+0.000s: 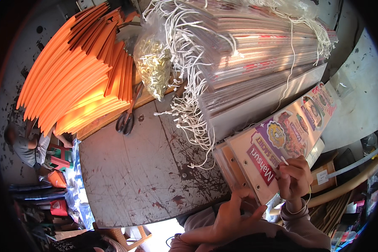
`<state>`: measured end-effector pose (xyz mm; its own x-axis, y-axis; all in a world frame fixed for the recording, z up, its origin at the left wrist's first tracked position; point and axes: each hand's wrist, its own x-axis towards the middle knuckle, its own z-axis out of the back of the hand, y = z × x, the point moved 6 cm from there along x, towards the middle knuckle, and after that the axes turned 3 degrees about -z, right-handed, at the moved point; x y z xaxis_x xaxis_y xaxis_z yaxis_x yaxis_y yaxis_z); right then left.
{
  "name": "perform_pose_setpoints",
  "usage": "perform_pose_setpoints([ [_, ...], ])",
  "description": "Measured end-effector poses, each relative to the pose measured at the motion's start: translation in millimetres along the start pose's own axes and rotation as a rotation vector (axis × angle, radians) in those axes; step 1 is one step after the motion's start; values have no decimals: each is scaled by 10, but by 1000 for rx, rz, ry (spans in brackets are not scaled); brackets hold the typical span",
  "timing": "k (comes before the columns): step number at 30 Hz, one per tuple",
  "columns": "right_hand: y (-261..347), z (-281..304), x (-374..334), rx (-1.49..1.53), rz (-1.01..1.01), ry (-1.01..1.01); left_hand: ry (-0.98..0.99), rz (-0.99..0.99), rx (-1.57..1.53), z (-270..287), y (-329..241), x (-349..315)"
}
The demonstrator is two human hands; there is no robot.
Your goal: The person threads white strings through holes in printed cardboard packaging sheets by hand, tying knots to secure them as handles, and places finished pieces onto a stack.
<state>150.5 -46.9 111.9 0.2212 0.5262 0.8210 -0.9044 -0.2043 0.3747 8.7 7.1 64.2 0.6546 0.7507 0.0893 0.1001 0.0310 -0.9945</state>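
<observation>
The right hand [296,178] is closed in a pinch, thumb against fingers, on what looks like the tip of a white cord [284,161], above the printed card [279,140]. The left hand [235,216] bends in at the card's lower corner with its fingers parted; whether it grips the edge I cannot tell. The card lies aslant at the right of the tabletop [134,185], with another sleeved layer showing under its left edge, just beside the big stack of sleeved cards [260,59] with knotted white cords. At its left end are 2 metal eyelets [258,187].

The step in hand seems to be fitting the cord to these eyelets. To do it well, I would pinch close behind the tip so it stays stiff, brace the card's corner with the left hand, and feed straight through the hole rather than at a slant. Keeping the slack away from the neighbouring cords should avoid tangles. The scissors [127,121] lie well apart, handy for trimming a frayed tip.
</observation>
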Motion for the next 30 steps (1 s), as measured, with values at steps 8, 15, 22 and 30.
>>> perform_pose_setpoints([
  [8, 101, -209, -95, 24, 100, 92, 197, -146, 142, -182, -129, 90],
  [15, -303, -125, -17, -238, -93, 127, -67, -12, 236, 282, 86, 68],
  [22, -393, -278, -98, -168, -299, 263, -102, 52, 82, 295, 434, -72],
  [30, -105, -327, -87, -52, -231, 423, -154, 207, -202, 358, 591, -197],
])
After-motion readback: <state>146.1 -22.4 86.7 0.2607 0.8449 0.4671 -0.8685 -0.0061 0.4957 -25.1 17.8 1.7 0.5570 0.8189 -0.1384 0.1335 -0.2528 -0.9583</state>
